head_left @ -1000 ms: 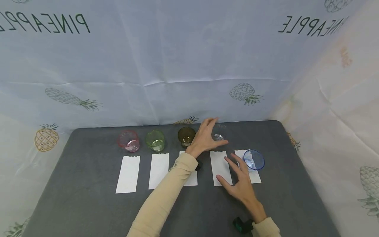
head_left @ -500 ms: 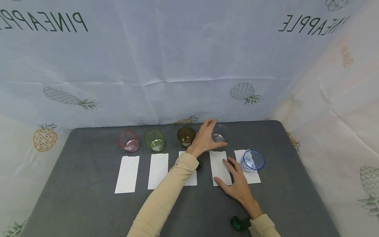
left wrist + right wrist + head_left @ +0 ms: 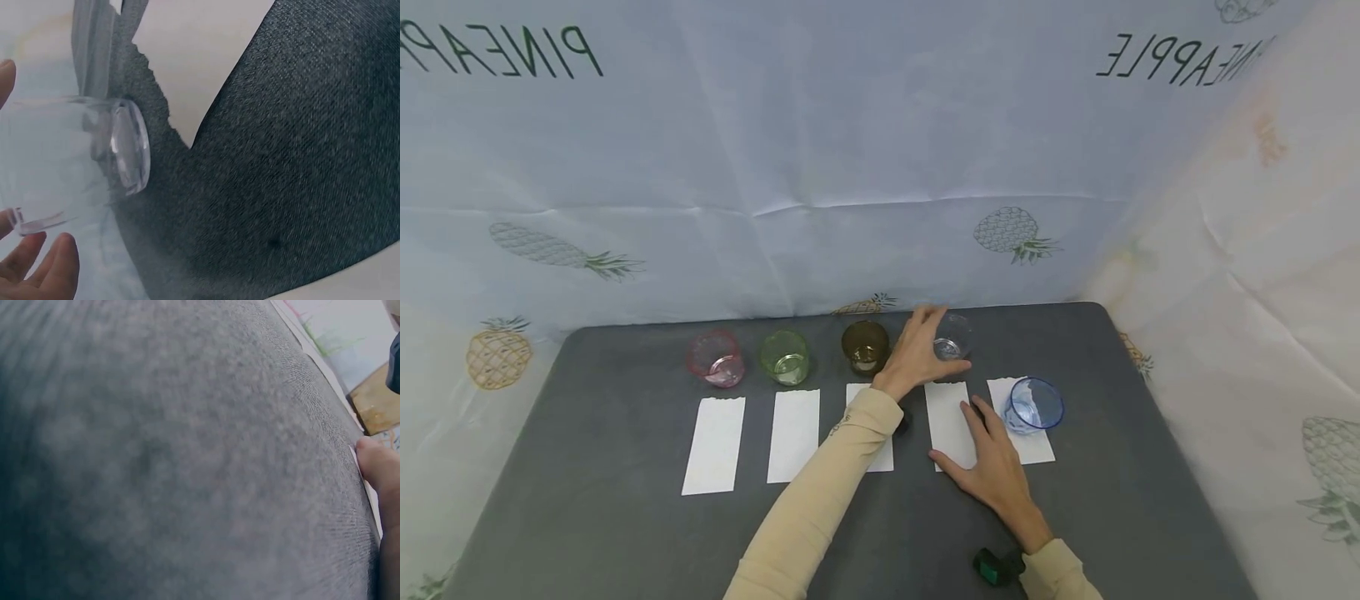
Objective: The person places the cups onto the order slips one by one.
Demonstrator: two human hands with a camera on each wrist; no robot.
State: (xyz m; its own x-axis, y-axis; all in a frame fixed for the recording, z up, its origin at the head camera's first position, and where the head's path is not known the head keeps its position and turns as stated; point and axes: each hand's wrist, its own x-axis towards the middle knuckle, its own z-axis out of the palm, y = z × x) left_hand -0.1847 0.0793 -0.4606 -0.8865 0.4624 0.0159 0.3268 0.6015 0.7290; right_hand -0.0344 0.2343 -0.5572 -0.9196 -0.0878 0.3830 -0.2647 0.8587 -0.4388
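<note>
My left hand (image 3: 917, 354) is spread round the left side of a clear glass (image 3: 953, 337) at the back of the table. In the left wrist view the clear glass (image 3: 69, 156) has fingertips (image 3: 59, 269) close to its rim; whether they touch it I cannot tell. My right hand (image 3: 996, 467) lies with spread fingers over the fourth paper strip (image 3: 947, 417), holding nothing. Just right of it, a blue glass (image 3: 1033, 404) stands on the fifth paper strip (image 3: 1037, 450). In the right wrist view only the thumb (image 3: 378, 465) shows, beside a paper edge.
A pink glass (image 3: 717, 358), a green glass (image 3: 785, 358) and a brown glass (image 3: 865, 346) stand along the back of the grey table (image 3: 625, 500). White paper strips (image 3: 715, 446) lie in front of them. A pineapple-print curtain (image 3: 865, 150) hangs behind.
My right hand has moved left, away from the blue glass and further over the fourth strip. My left hand stays almost still by the clear glass. The view has shifted slightly.
</note>
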